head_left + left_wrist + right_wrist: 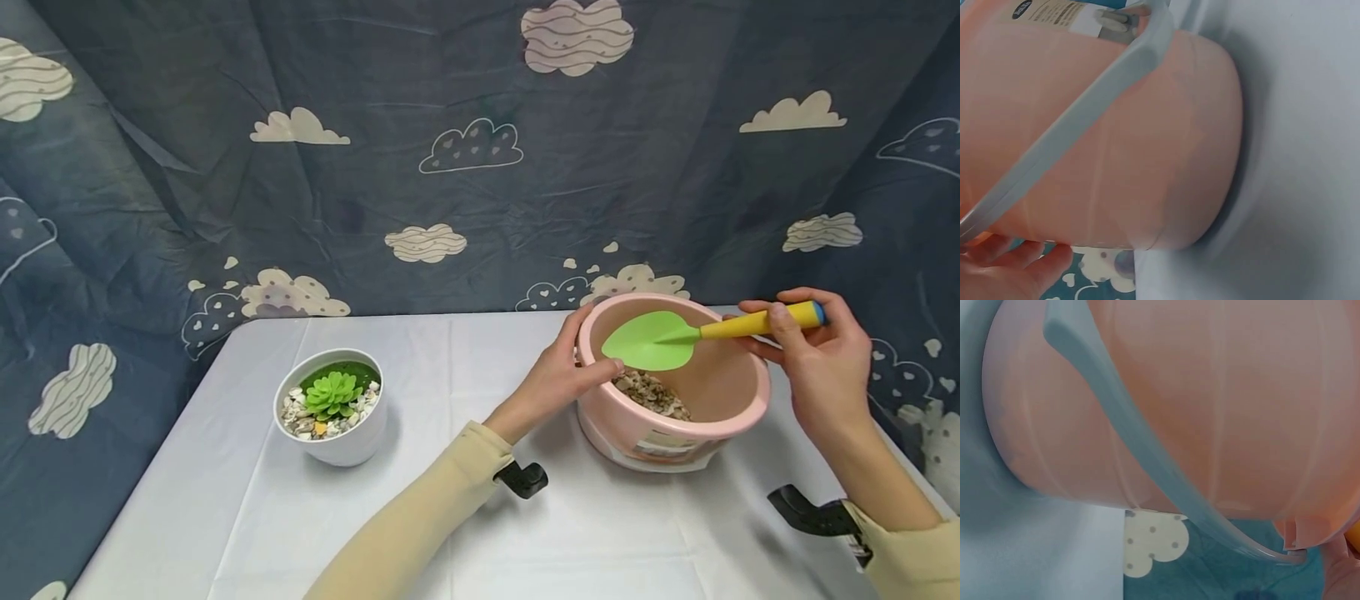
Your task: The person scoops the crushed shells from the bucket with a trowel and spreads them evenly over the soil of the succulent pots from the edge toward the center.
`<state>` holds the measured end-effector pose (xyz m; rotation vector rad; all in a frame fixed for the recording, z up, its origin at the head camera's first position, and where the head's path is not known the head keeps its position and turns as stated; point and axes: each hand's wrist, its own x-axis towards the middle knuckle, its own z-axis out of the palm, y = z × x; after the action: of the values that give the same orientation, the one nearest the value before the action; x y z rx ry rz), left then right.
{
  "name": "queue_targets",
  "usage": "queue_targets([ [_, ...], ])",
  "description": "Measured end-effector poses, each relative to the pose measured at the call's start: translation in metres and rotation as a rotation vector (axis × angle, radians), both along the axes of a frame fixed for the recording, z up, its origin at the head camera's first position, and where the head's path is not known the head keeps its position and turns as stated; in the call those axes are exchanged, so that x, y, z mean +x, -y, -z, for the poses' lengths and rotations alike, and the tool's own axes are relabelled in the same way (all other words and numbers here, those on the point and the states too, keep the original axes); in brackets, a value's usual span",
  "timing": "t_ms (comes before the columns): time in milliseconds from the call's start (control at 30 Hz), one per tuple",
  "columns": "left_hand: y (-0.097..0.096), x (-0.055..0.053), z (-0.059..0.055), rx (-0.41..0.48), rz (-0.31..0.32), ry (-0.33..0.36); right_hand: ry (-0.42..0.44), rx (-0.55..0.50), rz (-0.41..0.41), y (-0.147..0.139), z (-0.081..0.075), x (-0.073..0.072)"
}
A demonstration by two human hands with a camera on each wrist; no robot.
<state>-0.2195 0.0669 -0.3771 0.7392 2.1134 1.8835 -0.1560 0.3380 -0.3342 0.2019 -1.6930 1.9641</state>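
A pink bucket [606, 421] stands on the right of the table, with small mixed stones [651, 393] at its bottom. My left hand [558, 372] grips its left rim, thumb over the edge and fingers [1025, 265] along the outer side. In my right hand [821, 367] is a toy trowel, its yellow handle [738, 326] pinched between thumb and fingers. The trowel's green blade [651, 340] points left over the bucket's mouth. Some right fingertips are right at the bucket's far right rim. Slanting across the bucket's side is its pale carrying handle [1069, 131].
On the table's left is a white pot [345, 450] holding a green succulent [332, 394] among pale stones. A white cloth covers the table [442, 383]. Behind it hangs a dark blue curtain [360, 192] with clouds. Black wrist cameras [525, 481] stick out from both sleeves.
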Motion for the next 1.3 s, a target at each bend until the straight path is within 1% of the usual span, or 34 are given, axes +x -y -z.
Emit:
queue_targets([
  [100,-0.001,0.001,0.002,0.019,-0.018,0.009,0.001,-0.001,-0.004,-0.001,-0.001,0.0],
  [267,-0.003,0.003,0.005,0.044,-0.046,0.001,0.005,0.008,-0.023,-0.003,-0.002,0.0],
  [367,-0.005,0.005,0.005,0.056,-0.064,-0.004,-0.024,0.008,-0.049,-0.002,-0.004,-0.001],
  [433,-0.006,0.005,0.005,0.062,-0.076,-0.002,-0.047,0.036,-0.059,-0.003,-0.006,-0.002],
  [467,-0.006,0.006,0.005,0.062,-0.082,-0.002,-0.053,0.066,-0.06,-0.003,-0.008,-0.003],
  [533,-0.007,0.007,0.004,0.067,-0.093,0.001,-0.041,0.174,-0.038,-0.004,-0.011,-0.005],
  [633,-0.007,0.007,0.003,0.088,-0.1,0.011,0.001,0.404,0.019,-0.003,-0.014,-0.007],
  [700,-0.007,0.007,0.003,0.103,-0.101,0.017,0.022,0.543,0.037,-0.002,-0.015,-0.009],
  [767,-0.008,0.006,0.003,0.12,-0.098,0.028,0.02,0.594,0.002,-0.001,-0.016,-0.012],
  [867,-0.007,0.006,0.002,0.131,-0.089,0.045,0.019,0.628,-0.051,0.0,-0.015,-0.017],
  [933,-0.006,0.006,0.002,0.139,-0.08,0.058,0.024,0.641,-0.057,0.0,-0.013,-0.02],
  [1000,-0.006,0.007,0.002,0.146,-0.073,0.069,0.04,0.686,-0.021,0.001,-0.01,-0.022],
  [1067,-0.006,0.008,0.001,0.153,-0.068,0.077,0.058,0.732,0.032,0.003,-0.007,-0.023],
  [1167,-0.005,0.009,0.001,0.162,-0.061,0.087,0.099,0.817,0.107,0.008,-0.005,-0.022],
  [1233,-0.005,0.01,0.001,0.164,-0.06,0.088,0.121,0.879,0.141,0.011,-0.006,-0.02],
  [1300,-0.004,0.01,0.0,0.168,-0.061,0.089,0.145,0.928,0.154,0.014,-0.008,-0.02],
])
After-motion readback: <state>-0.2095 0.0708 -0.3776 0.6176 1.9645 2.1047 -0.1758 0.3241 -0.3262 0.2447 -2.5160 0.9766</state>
